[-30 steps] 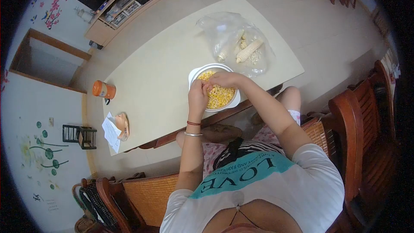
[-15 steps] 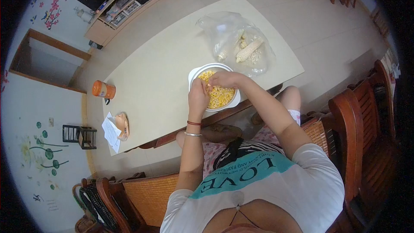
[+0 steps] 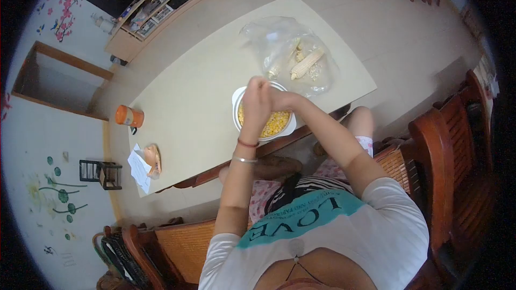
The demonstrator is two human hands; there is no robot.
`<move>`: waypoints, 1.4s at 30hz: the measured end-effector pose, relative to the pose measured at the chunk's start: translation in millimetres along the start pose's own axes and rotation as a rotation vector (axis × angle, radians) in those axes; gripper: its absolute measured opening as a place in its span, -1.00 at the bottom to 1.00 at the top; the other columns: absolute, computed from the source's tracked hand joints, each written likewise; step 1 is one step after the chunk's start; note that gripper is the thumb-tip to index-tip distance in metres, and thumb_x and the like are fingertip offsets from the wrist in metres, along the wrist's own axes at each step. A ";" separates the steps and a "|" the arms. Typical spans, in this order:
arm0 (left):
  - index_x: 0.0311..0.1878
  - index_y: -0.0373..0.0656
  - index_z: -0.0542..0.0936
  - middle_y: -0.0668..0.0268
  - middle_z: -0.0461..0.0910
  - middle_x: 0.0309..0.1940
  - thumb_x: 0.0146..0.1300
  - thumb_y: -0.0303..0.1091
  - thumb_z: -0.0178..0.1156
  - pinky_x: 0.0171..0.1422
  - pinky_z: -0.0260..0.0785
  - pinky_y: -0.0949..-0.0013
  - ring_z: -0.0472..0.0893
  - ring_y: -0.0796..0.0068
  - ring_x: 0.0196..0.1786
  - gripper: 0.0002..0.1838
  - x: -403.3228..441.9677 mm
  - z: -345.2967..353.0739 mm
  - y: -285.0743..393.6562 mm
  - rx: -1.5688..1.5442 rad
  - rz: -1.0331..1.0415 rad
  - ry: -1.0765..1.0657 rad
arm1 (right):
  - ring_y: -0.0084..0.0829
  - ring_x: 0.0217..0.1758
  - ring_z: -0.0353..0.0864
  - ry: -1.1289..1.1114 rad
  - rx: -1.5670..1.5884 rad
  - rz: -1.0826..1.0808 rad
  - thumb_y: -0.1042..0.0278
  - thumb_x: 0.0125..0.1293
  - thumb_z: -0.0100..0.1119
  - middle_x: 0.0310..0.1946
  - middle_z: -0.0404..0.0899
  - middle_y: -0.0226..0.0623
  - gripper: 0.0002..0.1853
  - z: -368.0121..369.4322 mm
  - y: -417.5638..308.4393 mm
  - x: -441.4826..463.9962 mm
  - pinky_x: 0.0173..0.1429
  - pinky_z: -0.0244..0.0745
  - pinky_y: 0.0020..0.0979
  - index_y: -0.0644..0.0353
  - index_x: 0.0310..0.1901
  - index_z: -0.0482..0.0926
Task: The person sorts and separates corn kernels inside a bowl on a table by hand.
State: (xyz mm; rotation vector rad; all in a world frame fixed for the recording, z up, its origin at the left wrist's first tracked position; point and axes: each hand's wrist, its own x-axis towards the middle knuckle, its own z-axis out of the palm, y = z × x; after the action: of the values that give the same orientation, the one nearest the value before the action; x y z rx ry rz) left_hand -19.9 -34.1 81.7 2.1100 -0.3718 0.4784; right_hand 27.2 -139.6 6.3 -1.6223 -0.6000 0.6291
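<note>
A white two-handled bowl (image 3: 292, 127) stands near the table's front edge, with yellow corn kernels (image 3: 277, 123) in it. Above its left part my left hand (image 3: 257, 100) is closed, fingers pointing up and away from me. Close against it, my right hand (image 3: 279, 100) is partly covered by the left one, and its fingers are mostly hidden. Whatever the hands hold between them cannot be made out. Behind the bowl lies a clear plastic bag (image 3: 269, 36) with a pale stripped corn cob (image 3: 307, 64) and other pieces of corn on or in it.
On the left part of the table (image 3: 199, 91) are an orange canister (image 3: 129, 115), white papers (image 3: 140, 169) and a peach-coloured item (image 3: 153, 158). Wooden chairs (image 3: 430, 145) flank my seat. A TV cabinet (image 3: 156, 13) stands beyond the table.
My left hand has risen and turned over the bowl, now covering part of my right hand. The view has shifted slightly.
</note>
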 end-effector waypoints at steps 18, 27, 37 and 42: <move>-0.33 -0.27 0.57 0.11 0.51 -0.43 0.13 -0.55 0.09 -0.23 0.39 0.25 0.53 0.11 -0.35 -0.92 9.0 -24.8 -49.6 0.138 0.026 -0.093 | -0.25 -0.02 0.51 -0.037 -0.311 0.259 0.25 0.18 0.05 -0.11 0.57 -0.05 -0.67 -3.9 -5.9 6.2 0.10 0.35 -0.27 0.26 -0.09 0.58; -0.33 -0.20 0.56 0.13 0.57 -0.37 0.15 -0.53 0.05 -0.19 0.41 0.26 0.57 0.13 -0.29 -0.90 -50.7 -26.9 -62.6 0.265 -0.096 -0.150 | -0.30 -0.43 0.48 -0.022 -0.311 0.312 0.20 0.10 0.03 -0.43 0.57 -0.10 -0.63 -6.1 3.2 15.3 -0.31 0.38 -0.23 0.38 -0.23 0.56; -0.37 -0.16 0.54 0.14 0.53 -0.43 0.15 -0.43 0.12 -0.26 0.38 0.21 0.55 0.10 -0.34 -0.96 -52.2 -24.4 -61.5 0.289 -0.006 -0.113 | -0.50 -0.64 0.28 -0.159 -0.117 0.454 0.23 0.09 0.14 -0.67 0.32 -0.39 -0.78 -19.0 -10.8 17.9 -0.59 0.19 -0.41 0.18 -0.54 0.43; -0.40 -0.16 0.55 0.16 0.53 -0.47 0.14 -0.43 0.15 -0.29 0.37 0.20 0.54 0.13 -0.38 -0.95 -51.8 -23.9 -60.6 0.314 -0.002 -0.121 | -0.60 -0.61 0.19 -0.202 -0.070 0.487 0.41 0.10 0.05 -0.63 0.27 -0.49 -0.87 -19.0 -5.7 18.6 -0.56 0.13 -0.52 0.22 -0.31 0.52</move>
State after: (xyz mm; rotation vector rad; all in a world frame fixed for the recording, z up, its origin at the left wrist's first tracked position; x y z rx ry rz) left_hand -43.7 22.8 25.9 2.4516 -0.3831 0.4309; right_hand 53.6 -139.4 12.9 -1.7975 -0.3714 1.1509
